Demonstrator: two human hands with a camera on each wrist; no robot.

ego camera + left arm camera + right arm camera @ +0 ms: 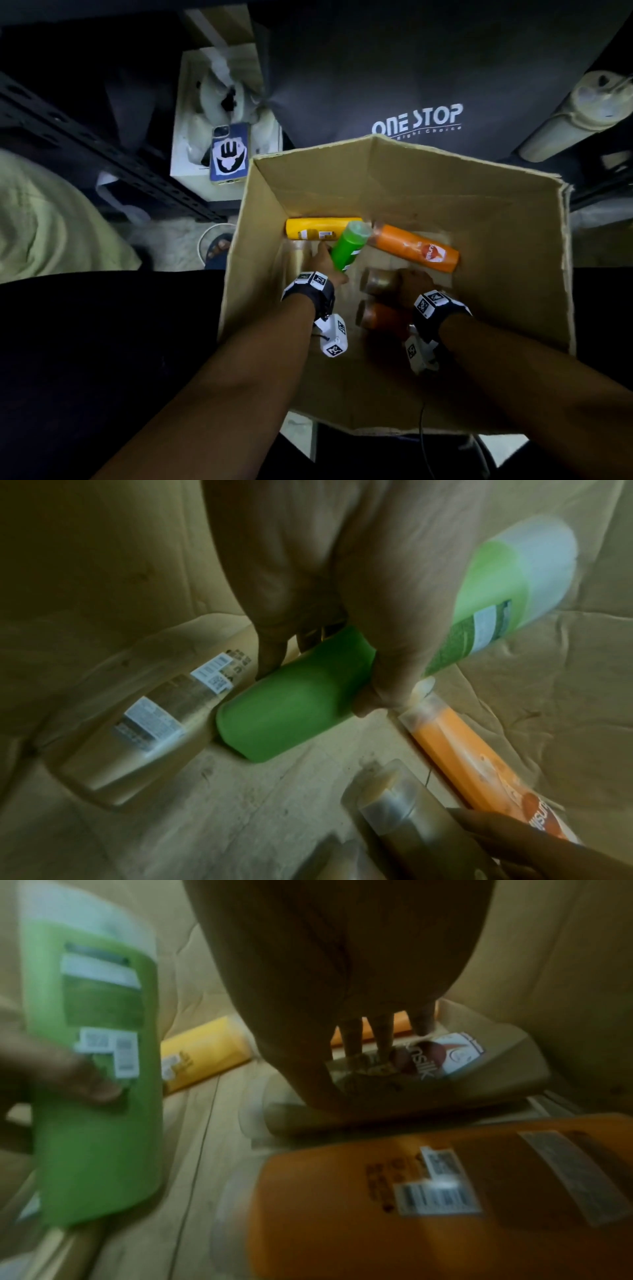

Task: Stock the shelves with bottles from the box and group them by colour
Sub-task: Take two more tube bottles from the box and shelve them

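Observation:
Inside the cardboard box point(513, 240) my left hand point(329, 265) grips a green bottle point(347, 248) around its lower body and holds it tilted, cap end raised toward the far wall. The left wrist view shows the thumb and fingers wrapped round the green bottle point(294, 710). My right hand point(412, 284) lies over a gold-brown bottle point(376, 281) on the box floor, its fingers point(383, 1039) curled down its far side. An orange bottle point(418, 251), a yellow bottle point(318, 233) and a darker orange bottle point(383, 317) lie on the floor.
A pale gold bottle point(147, 737) with barcode labels lies beside the green one. The box walls rise high around both hands. A phone point(229, 152) rests on a white carton left of the box. A dark metal rack rail point(102, 150) runs further left.

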